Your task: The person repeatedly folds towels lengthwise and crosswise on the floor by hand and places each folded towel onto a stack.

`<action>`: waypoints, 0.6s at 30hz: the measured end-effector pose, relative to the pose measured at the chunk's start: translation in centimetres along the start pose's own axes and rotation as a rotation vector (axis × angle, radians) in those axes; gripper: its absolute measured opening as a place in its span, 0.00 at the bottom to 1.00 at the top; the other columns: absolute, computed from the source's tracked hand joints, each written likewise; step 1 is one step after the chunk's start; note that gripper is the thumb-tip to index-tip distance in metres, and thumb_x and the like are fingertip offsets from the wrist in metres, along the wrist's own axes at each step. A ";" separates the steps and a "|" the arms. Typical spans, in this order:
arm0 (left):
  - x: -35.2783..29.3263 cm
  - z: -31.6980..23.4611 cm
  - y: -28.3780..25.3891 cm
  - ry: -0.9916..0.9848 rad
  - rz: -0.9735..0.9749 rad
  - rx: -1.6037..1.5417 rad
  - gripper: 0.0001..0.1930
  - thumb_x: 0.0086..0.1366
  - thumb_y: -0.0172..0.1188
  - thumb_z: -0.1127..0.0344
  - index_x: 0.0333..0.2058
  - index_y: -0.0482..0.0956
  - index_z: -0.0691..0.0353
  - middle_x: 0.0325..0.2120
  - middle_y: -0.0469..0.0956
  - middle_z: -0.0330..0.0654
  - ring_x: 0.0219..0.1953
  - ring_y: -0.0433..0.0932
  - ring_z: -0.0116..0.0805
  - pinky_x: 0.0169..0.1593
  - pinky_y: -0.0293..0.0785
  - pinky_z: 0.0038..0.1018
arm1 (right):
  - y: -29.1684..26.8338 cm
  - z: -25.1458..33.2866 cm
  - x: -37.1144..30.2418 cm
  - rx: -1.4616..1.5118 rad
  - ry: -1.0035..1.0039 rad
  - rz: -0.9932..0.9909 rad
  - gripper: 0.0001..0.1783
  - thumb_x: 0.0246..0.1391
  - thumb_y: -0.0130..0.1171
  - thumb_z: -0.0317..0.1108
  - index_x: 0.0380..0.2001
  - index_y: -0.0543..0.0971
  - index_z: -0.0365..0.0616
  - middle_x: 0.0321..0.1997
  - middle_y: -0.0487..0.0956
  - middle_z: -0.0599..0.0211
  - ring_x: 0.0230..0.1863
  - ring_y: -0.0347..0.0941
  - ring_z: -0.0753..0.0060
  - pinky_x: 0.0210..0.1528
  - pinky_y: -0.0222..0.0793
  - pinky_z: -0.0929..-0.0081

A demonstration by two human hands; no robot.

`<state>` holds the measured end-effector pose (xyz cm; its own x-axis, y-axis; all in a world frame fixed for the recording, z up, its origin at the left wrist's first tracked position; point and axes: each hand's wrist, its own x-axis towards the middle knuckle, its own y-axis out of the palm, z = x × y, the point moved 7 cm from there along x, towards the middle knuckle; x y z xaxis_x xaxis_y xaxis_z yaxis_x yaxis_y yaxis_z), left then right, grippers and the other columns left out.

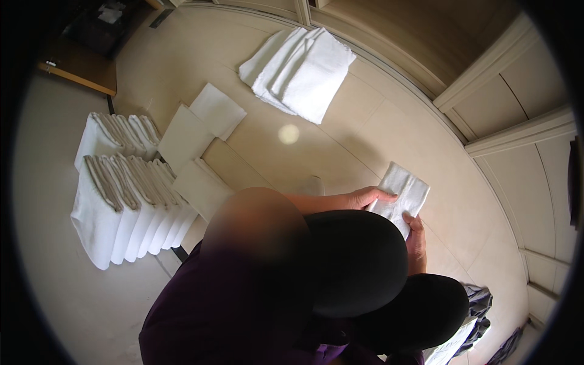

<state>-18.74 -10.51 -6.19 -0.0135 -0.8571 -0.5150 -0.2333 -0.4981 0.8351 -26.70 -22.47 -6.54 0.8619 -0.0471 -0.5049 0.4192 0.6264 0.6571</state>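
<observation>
Fingers of left hand and right hand grasping folded white rectangular fabric towel; white folded-fabric pile beyond towel, leftward.

So, most of the fingers on my left hand and right hand are out of sight under the white towel. My black-clad knee hides most of my right forearm. That skin-toned patch is one big smear and swallows the elbow end of my left arm. The grey cloth is half behind my other knee, and some dark thing far right gets chopped by the rim. Pale bit up top left? Too dim to tell.
</observation>
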 end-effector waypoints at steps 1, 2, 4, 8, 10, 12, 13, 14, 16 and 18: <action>-0.4 -0.3 -0.7 0.022 -0.004 -0.001 0.27 0.65 0.67 0.56 0.58 0.74 0.63 0.50 0.81 0.46 0.51 0.80 0.40 0.57 0.76 0.40 | 0.9 0.3 0.0 -0.053 -0.011 0.018 0.36 0.57 0.53 0.31 0.68 0.60 0.31 0.63 0.73 0.48 0.60 0.75 0.54 0.60 0.75 0.59; -1.0 -1.1 -1.8 0.113 -0.028 0.074 0.25 0.66 0.66 0.58 0.58 0.74 0.63 0.50 0.81 0.46 0.52 0.80 0.40 0.57 0.76 0.40 | 0.8 -0.3 0.4 -0.081 0.011 0.010 0.38 0.60 0.54 0.35 0.72 0.57 0.36 0.64 0.73 0.50 0.60 0.75 0.55 0.62 0.74 0.59; -2.2 -2.6 -1.6 0.238 -0.037 0.063 0.23 0.68 0.64 0.63 0.59 0.74 0.64 0.49 0.82 0.47 0.51 0.81 0.40 0.58 0.77 0.39 | 2.9 0.8 -0.9 -0.150 -0.003 0.012 0.39 0.62 0.54 0.37 0.74 0.55 0.40 0.64 0.72 0.50 0.60 0.75 0.56 0.63 0.73 0.57; -10.0 -9.2 -6.7 0.626 -0.082 0.184 0.17 0.71 0.60 0.62 0.53 0.79 0.65 0.45 0.84 0.45 0.48 0.84 0.38 0.54 0.80 0.36 | -7.2 0.0 -1.6 -0.431 -0.084 -0.031 0.41 0.66 0.55 0.44 0.77 0.51 0.51 0.66 0.73 0.52 0.59 0.76 0.56 0.63 0.73 0.53; -16.6 -12.1 -12.3 0.710 -0.182 -0.007 0.16 0.72 0.60 0.61 0.51 0.80 0.67 0.46 0.84 0.46 0.49 0.84 0.39 0.55 0.81 0.38 | -10.4 -1.0 -2.9 -0.461 -0.114 -0.162 0.40 0.66 0.56 0.42 0.76 0.53 0.53 0.65 0.75 0.53 0.58 0.77 0.55 0.61 0.74 0.53; -25.2 -14.7 -16.6 0.904 -0.322 -0.077 0.20 0.71 0.59 0.58 0.54 0.77 0.68 0.48 0.83 0.49 0.51 0.83 0.42 0.58 0.79 0.40 | -12.6 -1.8 -5.3 -0.267 -0.046 -0.357 0.39 0.65 0.58 0.41 0.75 0.55 0.55 0.62 0.77 0.54 0.57 0.77 0.56 0.59 0.74 0.55; -29.2 -16.1 -19.3 0.962 -0.393 -0.118 0.22 0.72 0.59 0.58 0.55 0.76 0.69 0.50 0.82 0.50 0.51 0.82 0.44 0.59 0.78 0.40 | -14.0 -2.2 -6.3 -0.195 -0.027 -0.416 0.39 0.65 0.58 0.40 0.75 0.56 0.57 0.61 0.77 0.54 0.56 0.77 0.57 0.59 0.75 0.56; -33.2 -17.6 -22.3 1.073 -0.470 -0.129 0.21 0.72 0.59 0.59 0.55 0.76 0.70 0.50 0.82 0.50 0.52 0.82 0.45 0.60 0.77 0.41 | -15.2 -2.7 -7.0 -0.143 -0.010 -0.468 0.38 0.64 0.59 0.41 0.74 0.57 0.58 0.61 0.77 0.56 0.56 0.77 0.59 0.57 0.74 0.56; -40.3 -20.3 -26.5 1.282 -0.556 -0.132 0.20 0.71 0.60 0.61 0.55 0.76 0.70 0.51 0.82 0.51 0.53 0.81 0.48 0.60 0.78 0.43 | -16.5 -3.3 -8.3 -0.180 -0.009 -0.553 0.35 0.63 0.60 0.42 0.72 0.61 0.58 0.58 0.78 0.59 0.55 0.76 0.60 0.58 0.73 0.55; -43.6 -22.6 -28.7 1.363 -0.555 -0.179 0.20 0.71 0.61 0.61 0.54 0.76 0.70 0.51 0.82 0.51 0.53 0.81 0.48 0.60 0.77 0.43 | -17.3 -2.9 -9.3 -0.187 -0.019 -0.603 0.35 0.63 0.60 0.42 0.71 0.62 0.58 0.57 0.79 0.60 0.55 0.76 0.61 0.58 0.73 0.55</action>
<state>10.48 38.15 -3.33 0.9597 0.0344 -0.2788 0.2178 -0.7177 0.6614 -42.82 -30.56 -14.80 0.4952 -0.4468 -0.7451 0.7773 0.6110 0.1503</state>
